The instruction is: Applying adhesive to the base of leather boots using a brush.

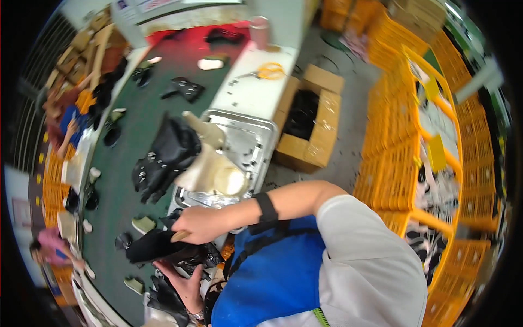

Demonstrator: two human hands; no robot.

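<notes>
My right hand (199, 224) is closed on a black, soft-looking shoe upper (155, 246) with a rounded end. A short tan piece (180, 236), perhaps a wooden handle, shows at its fingers. Below it, my left hand (184, 286) has its thumb spread from its fingers, and the fingertips reach the underside of the upper. Crumpled shiny black material (207, 255) lies around both hands. Just beyond, two cream boot-shaped forms (218, 171) lie on a metal tray (265, 128), beside a pile of black leather-like uppers (170, 150).
A dark green conveyor belt (122, 169) on the left carries black pieces and green-and-white ones. Scissors (269, 71) with orange handles lie on a white table (248, 92). An open carton (327, 122) and stacked orange crates (389, 141) stand to the right. Other people work across the belt.
</notes>
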